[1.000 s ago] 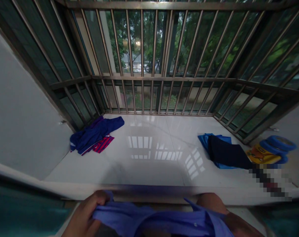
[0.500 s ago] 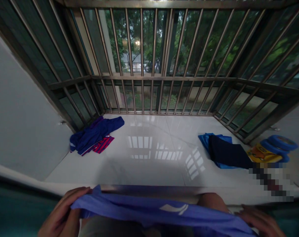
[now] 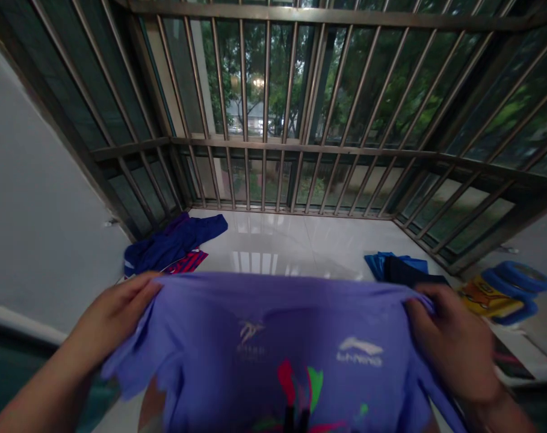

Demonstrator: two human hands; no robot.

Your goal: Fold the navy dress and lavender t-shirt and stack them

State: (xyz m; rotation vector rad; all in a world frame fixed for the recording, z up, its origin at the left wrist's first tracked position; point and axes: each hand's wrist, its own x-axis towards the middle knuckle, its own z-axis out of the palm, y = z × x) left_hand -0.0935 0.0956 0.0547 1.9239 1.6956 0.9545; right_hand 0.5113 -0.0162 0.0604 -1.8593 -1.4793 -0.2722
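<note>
A purple-blue T-shirt (image 3: 295,325) is stretched out between my two hands, its printed front facing me. White logos and red and green shapes show on it. My left hand (image 3: 120,307) pinches the shirt's upper left corner near the shoulder, and the sleeve droops below. At the other shoulder, my right hand (image 3: 454,340) grips the fabric, thumb and fingers closed; it is slightly blurred. The lower part of the shirt runs out of the picture.
Dark blue clothes (image 3: 165,243) lie bunched at the left of the white tiled ledge (image 3: 273,231), a red striped cloth (image 3: 189,263) under them. Folded dark and blue clothes (image 3: 402,269) lie at right, beside a yellow-and-blue container (image 3: 503,291). Metal bars (image 3: 264,144) fence the window.
Both hands have risen and moved forward, lifting the T-shirt. It was a low, gathered strip; now its front hangs spread open and covers much of the ledge from view.
</note>
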